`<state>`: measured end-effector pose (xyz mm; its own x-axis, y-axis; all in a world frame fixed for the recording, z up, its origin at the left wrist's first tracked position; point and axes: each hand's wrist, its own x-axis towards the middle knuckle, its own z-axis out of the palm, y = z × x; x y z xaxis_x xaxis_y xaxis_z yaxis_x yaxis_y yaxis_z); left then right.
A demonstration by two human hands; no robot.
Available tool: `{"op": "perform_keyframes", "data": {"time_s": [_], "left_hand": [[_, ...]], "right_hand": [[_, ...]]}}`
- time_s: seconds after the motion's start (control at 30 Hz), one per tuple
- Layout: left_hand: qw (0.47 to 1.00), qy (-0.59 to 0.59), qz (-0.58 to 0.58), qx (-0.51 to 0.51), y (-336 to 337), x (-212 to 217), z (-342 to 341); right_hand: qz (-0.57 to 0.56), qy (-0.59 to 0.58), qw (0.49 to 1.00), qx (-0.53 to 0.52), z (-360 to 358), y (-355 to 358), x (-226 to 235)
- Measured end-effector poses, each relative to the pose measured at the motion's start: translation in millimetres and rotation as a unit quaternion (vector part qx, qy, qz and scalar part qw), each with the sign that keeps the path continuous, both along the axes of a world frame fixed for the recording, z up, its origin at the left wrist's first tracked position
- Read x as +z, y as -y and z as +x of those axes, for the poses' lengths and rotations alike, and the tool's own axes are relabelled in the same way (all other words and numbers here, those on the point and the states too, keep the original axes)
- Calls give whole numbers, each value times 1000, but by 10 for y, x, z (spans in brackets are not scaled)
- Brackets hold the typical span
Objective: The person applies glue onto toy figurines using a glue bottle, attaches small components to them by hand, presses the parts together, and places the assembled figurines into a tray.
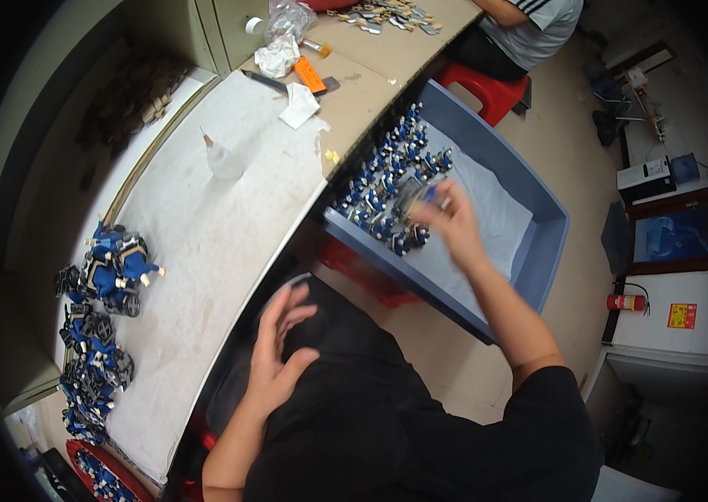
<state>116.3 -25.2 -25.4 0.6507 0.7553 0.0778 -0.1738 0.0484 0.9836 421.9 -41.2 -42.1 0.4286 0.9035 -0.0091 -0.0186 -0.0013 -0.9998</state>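
Over our black lap, our left hand waits open while our right hand pinches a blue part in the blue tray; next we must lift it carefully to the desk.

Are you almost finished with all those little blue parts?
Partly. Piles of blue parts already lie on the white bench cover. The right hand is reaching into the blue bin, grip on one more part. The left hand is empty. Many blue parts remain in the bin.
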Motion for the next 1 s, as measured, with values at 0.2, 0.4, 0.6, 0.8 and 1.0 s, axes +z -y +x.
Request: {"op": "perform_keyframes", "data": {"time_s": [0.2, 0.4, 0.6, 0.8, 1.0], "left_hand": [[981, -152, 27, 118, 93, 182, -492], [963, -166, -35, 211, 297, 339, -707], [968, -170, -23, 183, 211, 425, -701], [965, -200, 108, 131, 79, 784, -959], [876, -311, 315, 192, -394, 1277, -1282]], "right_hand": [[-200, 413, 819, -345, 1952, -1048, -1058], [-417, 491, 714, -274, 2142, -1453, -1543], [-391, 456, 762, -243, 1940, -1490, -1316], [52, 338, 895, -287, 1969, -1296, -1021], [280, 270, 912, -133, 201, -1284, 428]]}}
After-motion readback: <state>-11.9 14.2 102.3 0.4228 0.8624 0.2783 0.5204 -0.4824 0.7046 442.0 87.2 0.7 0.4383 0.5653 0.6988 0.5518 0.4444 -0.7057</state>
